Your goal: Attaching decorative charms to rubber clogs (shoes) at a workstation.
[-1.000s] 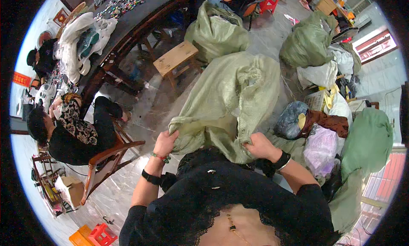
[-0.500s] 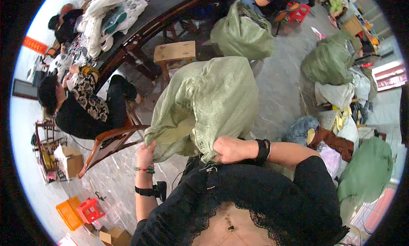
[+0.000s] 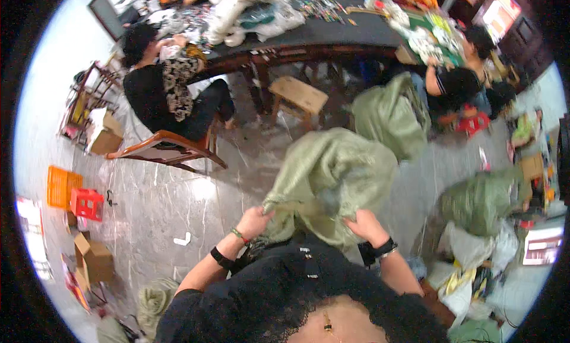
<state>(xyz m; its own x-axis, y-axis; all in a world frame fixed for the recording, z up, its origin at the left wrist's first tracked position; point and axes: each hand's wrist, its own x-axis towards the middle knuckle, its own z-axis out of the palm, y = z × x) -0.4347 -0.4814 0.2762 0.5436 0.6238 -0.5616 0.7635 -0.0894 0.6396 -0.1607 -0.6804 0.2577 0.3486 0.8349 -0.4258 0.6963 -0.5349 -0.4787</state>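
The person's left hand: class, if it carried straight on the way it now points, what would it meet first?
Most likely the body of the pale green sack, whose edge the left hand grips; depth is hard to judge from this one view.

Grey marbled floor (image 3: pixel 160 209) and a long dark desk (image 3: pixel 350 33)
White plastic bags (image 3: pixel 240 13) lie heaped on the desk, with small multicoloured pieces (image 3: pixel 320 5) strewn beside them. On the floor stand a low wooden stool (image 3: pixel 298 94), a bulging green sack (image 3: pixel 389 114) and a wooden chair (image 3: pixel 169 150). Farther left an orange crate (image 3: pixel 63 187) sits beside a red plastic stool (image 3: pixel 86 204); a small white scrap (image 3: pixel 183 239) lies flat, and a rumpled pale green sack (image 3: pixel 154 301) rests nearer.
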